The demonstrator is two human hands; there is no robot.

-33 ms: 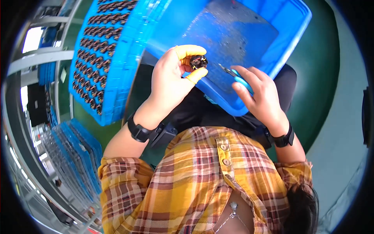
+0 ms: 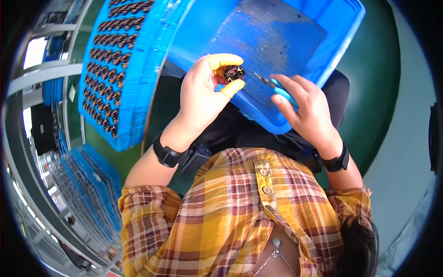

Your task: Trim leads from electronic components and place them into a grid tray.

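Head view: a small dark part (image 2: pixel 234 72), judged light and rigid, is pinched by the left hand (image 2: pixel 203 94) between capped fingertips (image 2: pixel 226 60), while a blue-handled tool (image 2: pixel 277 88) is gripped by the right hand (image 2: pixel 307 108).

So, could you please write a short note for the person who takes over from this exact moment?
Left hand: pinches a small dark part between thumb and forefinger, both in yellow finger cots.
Right hand: holds a blue-handled cutter, tip pointed at the part, just short of it.
Both work over the blue bin.
Done: blue tray at left holds rows of similar dark parts.
Left: cannot tell how many parts remain.
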